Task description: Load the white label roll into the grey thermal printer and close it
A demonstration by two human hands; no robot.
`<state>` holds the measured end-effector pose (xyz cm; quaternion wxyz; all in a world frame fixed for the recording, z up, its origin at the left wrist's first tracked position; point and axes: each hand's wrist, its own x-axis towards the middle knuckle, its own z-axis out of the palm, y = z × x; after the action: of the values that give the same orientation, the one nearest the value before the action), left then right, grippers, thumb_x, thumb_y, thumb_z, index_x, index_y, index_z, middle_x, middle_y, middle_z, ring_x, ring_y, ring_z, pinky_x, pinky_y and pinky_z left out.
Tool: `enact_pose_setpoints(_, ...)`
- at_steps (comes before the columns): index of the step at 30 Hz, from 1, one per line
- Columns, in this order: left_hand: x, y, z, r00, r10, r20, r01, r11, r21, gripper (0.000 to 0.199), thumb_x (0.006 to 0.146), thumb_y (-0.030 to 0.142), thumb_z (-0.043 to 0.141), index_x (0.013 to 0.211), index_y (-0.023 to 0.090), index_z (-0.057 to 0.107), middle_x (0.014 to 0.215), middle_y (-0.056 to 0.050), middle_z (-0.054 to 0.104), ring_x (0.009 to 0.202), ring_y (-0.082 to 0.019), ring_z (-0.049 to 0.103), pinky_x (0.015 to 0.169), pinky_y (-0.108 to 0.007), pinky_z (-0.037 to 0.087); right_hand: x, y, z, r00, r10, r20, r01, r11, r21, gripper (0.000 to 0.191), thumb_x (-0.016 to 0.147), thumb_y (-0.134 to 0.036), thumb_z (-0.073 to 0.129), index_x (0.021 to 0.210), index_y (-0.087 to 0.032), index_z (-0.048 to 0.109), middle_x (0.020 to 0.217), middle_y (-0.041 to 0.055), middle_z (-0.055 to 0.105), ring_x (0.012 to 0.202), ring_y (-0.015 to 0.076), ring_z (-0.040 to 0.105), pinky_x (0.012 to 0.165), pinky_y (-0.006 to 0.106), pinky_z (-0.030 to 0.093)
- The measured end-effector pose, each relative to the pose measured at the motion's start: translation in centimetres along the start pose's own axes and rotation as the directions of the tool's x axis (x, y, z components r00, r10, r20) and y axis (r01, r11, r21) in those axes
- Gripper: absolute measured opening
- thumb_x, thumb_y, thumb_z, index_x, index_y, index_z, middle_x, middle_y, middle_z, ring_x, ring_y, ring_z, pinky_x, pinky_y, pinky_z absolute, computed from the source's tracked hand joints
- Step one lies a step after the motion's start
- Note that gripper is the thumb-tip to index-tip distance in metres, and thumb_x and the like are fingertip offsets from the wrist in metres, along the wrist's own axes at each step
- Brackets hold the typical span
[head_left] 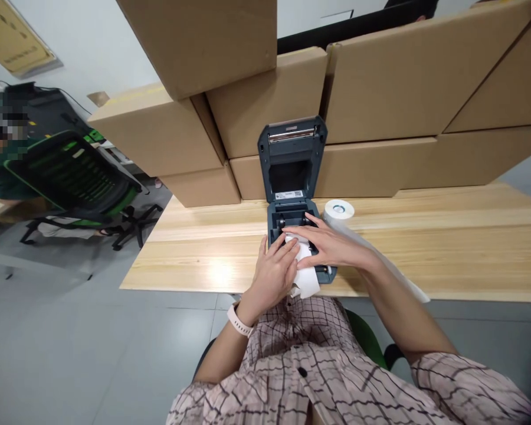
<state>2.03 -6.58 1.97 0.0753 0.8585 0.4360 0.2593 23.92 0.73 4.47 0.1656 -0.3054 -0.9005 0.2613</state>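
A dark grey label printer (272, 221) stands on the wooden table with its lid (292, 159) raised and leaning back. Inside its bay, between my hands, is a white roll of label paper (304, 251), partly covered by my fingers. A loose strip of the paper (307, 283) hangs out over the printer's front. My left hand (275, 265), with a pale watch band at the wrist, presses its fingers on the roll from the left. From the right, my right hand (326, 242) curves over the same roll, thumb below and fingers across the top.
Right of the printer stands another white label roll (338, 209), its unwound strip (393, 268) trailing to the table's front edge. Stacked cardboard boxes (380, 82) line the back of the table (186, 254). At left, a person sits by a black and green office chair (71, 171).
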Motion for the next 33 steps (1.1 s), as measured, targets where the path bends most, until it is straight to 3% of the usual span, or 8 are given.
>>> enact_pose_setpoints(5, -0.6, 0.7, -0.1, 0.999, 0.031, -0.012, -0.031, 0.999, 0.014, 0.041, 0.104, 0.020, 0.049, 0.141, 0.020, 0.066, 0.148, -0.013, 0.070, 0.153, -0.036, 0.051, 0.129, -0.075, 0.028, -0.9, 0.1, 0.0, 0.997, 0.063, -0.038, -0.062, 0.998, 0.027, 0.089, 0.082, -0.074, 0.077, 0.156, -0.029, 0.056, 0.162, 0.0086, 0.057, 0.160, 0.0417, 0.038, 0.135, 0.067, 0.018)
enact_pose_setpoints(9, -1.8, 2.0, -0.1, 0.997, 0.068, -0.023, -0.069, 0.998, -0.016, 0.042, 0.105, 0.029, 0.053, 0.145, 0.020, 0.061, 0.149, -0.015, 0.068, 0.150, -0.035, 0.055, 0.129, -0.075, 0.029, -2.4, -2.2, -2.1, 0.964, 0.075, -0.256, -0.023, 0.979, 0.202, 0.063, 0.088, -0.063, 0.078, 0.141, -0.031, 0.070, 0.144, 0.0073, 0.073, 0.141, 0.0357, 0.062, 0.124, 0.060, 0.045)
enact_pose_setpoints(11, -2.5, 2.6, -0.1, 0.995, 0.093, -0.023, -0.094, 0.995, -0.042, 0.047, 0.104, 0.035, 0.056, 0.149, 0.020, 0.057, 0.151, -0.016, 0.066, 0.149, -0.035, 0.056, 0.130, -0.074, 0.029, -2.3, -3.5, -3.9, 0.809, 0.118, -0.576, 0.054, 0.961, 0.272, 0.042, 0.097, -0.053, 0.072, 0.133, -0.032, 0.074, 0.136, 0.0052, 0.076, 0.131, 0.0283, 0.070, 0.117, 0.051, 0.053)
enact_pose_setpoints(14, -3.4, 3.2, -0.2, 0.992, 0.121, -0.027, -0.122, 0.991, -0.062, 0.056, 0.103, 0.041, 0.060, 0.154, 0.020, 0.051, 0.152, -0.017, 0.065, 0.150, -0.035, 0.056, 0.131, -0.072, 0.030, 0.4, -3.7, -7.6, 0.387, 0.116, -0.915, 0.175, 0.965, 0.196, 0.033, 0.106, -0.049, 0.062, 0.125, -0.026, 0.076, 0.131, 0.0073, 0.077, 0.128, 0.0232, 0.070, 0.117, 0.045, 0.052)
enact_pose_setpoints(16, -3.9, 3.3, -0.2, 0.990, 0.142, -0.028, -0.143, 0.987, -0.073, 0.061, 0.101, 0.044, 0.063, 0.156, 0.019, 0.048, 0.154, -0.018, 0.064, 0.151, -0.035, 0.054, 0.129, -0.070, 0.036, 3.5, -2.1, -10.2, 0.286, 0.113, -0.951, 0.192, 0.966, 0.173, 0.043, 0.107, -0.054, 0.056, 0.123, -0.019, 0.074, 0.131, 0.0104, 0.077, 0.130, 0.0239, 0.070, 0.118, 0.047, 0.050)
enact_pose_setpoints(22, -4.9, 3.1, 0.1, 0.970, 0.220, -0.098, -0.228, 0.970, -0.078, 0.049, 0.103, 0.030, 0.062, 0.150, 0.019, 0.055, 0.145, -0.014, 0.071, 0.147, -0.029, 0.059, 0.120, -0.056, 0.055, 9.1, 2.5, -14.4, 0.686, 0.285, -0.670, 0.077, 0.887, 0.456, 0.065, 0.114, -0.062, 0.017, 0.147, -0.022, 0.056, 0.150, 0.0019, 0.067, 0.141, 0.0145, 0.059, 0.124, 0.041, 0.043)
enact_pose_setpoints(29, -5.0, 3.8, -1.3, 0.956, 0.249, -0.156, -0.267, 0.957, -0.115, 0.029, 0.103, 0.028, 0.064, 0.128, 0.018, 0.071, 0.128, -0.009, 0.081, 0.129, -0.026, 0.074, 0.111, -0.048, 0.063, 1.7, -3.8, -6.0, 0.522, 0.056, -0.851, 0.136, 0.980, 0.148, 0.042, 0.108, -0.062, 0.048, 0.110, -0.032, 0.077, 0.116, 0.0026, 0.078, 0.115, 0.0241, 0.071, 0.106, 0.049, 0.056)
enact_pose_setpoints(33, -5.6, 4.5, -2.7, 0.943, 0.280, -0.183, -0.318, 0.919, -0.234, 0.024, 0.100, 0.024, 0.068, 0.122, 0.019, 0.074, 0.117, -0.008, 0.084, 0.116, -0.021, 0.079, 0.101, -0.039, 0.068, -2.3, -5.3, 0.5, 0.591, -0.031, -0.806, 0.154, 0.985, 0.075, 0.009, 0.101, -0.031, 0.069, 0.102, -0.032, 0.078, 0.107, 0.0014, 0.080, 0.104, 0.0236, 0.074, 0.100, 0.049, 0.058)
